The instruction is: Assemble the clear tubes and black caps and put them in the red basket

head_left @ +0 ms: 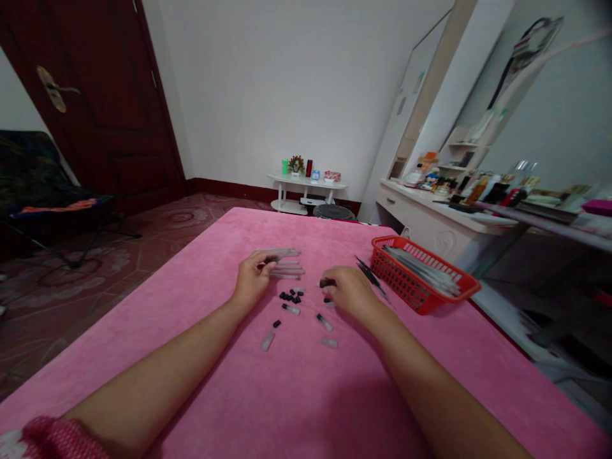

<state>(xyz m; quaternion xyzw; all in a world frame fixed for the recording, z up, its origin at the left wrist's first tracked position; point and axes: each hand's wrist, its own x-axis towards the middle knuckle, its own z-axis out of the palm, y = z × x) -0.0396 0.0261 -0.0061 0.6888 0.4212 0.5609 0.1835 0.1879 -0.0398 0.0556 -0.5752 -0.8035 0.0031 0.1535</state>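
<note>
My left hand is closed at the near ends of several slim, clear tubes that fan out to the right over the pink cloth. Fingers bent in a pinch, my right hand grips a small dark piece, mostly hidden by the fingers. Between the hands lies a cluster of small black caps. Closer to me are a short clear tube with a black end, another such tube, a loose black cap and short clear pieces.
A red plastic basket full of long clear tubes stands at the right table edge. Thin black sticks lie beside it. A pink cloth covers the table. Beyond are a cluttered dresser, a small white shelf and a folding chair.
</note>
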